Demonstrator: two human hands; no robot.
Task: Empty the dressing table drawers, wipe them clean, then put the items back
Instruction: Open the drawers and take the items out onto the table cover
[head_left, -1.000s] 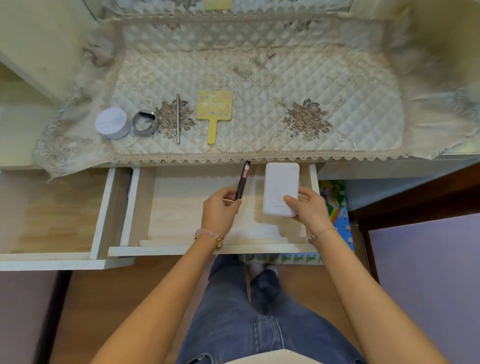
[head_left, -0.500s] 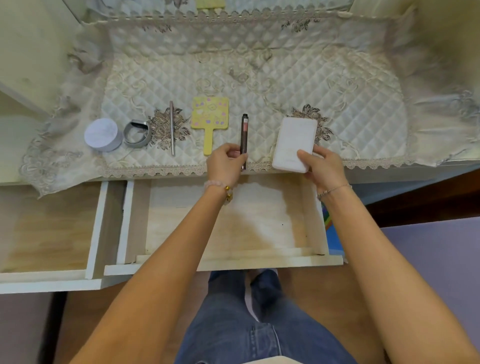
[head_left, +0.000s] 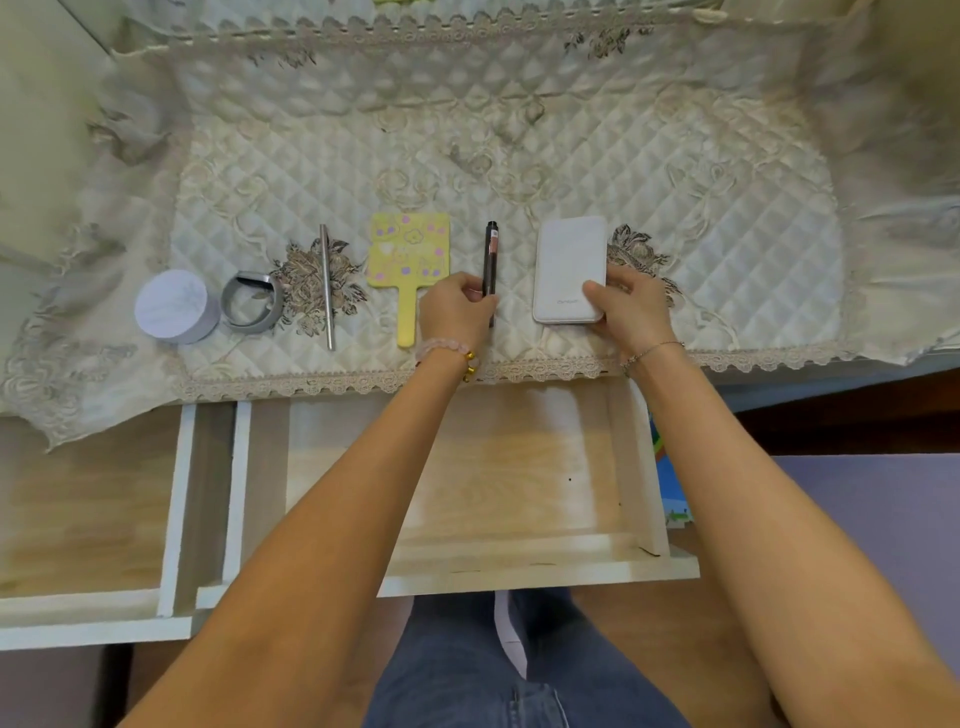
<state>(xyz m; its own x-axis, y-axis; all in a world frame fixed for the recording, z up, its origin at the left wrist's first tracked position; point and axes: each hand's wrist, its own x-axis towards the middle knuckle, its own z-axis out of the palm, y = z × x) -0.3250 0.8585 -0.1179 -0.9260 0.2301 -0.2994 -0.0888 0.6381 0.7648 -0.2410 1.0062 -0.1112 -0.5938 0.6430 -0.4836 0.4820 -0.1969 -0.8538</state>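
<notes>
My left hand (head_left: 457, 312) pinches the slim dark pen (head_left: 491, 260); at its three o'clock, my right hand (head_left: 631, 306) grips the white rectangular power bank (head_left: 569, 260).

Open drawer (head_left: 519, 552) (pale wood); dark pen (head_left: 491, 260), white case (head_left: 569, 265) lie on cloth (head_left: 701, 218).

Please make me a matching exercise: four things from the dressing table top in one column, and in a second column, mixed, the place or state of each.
1. round white box
2. yellow hand mirror
3. dark pen
4. white power bank

A. held by the right hand
B. left end of the row
C. pinched by the left hand
D. lying free beside the silver stick

Pairs: 1-B, 2-D, 3-C, 4-A.
</notes>
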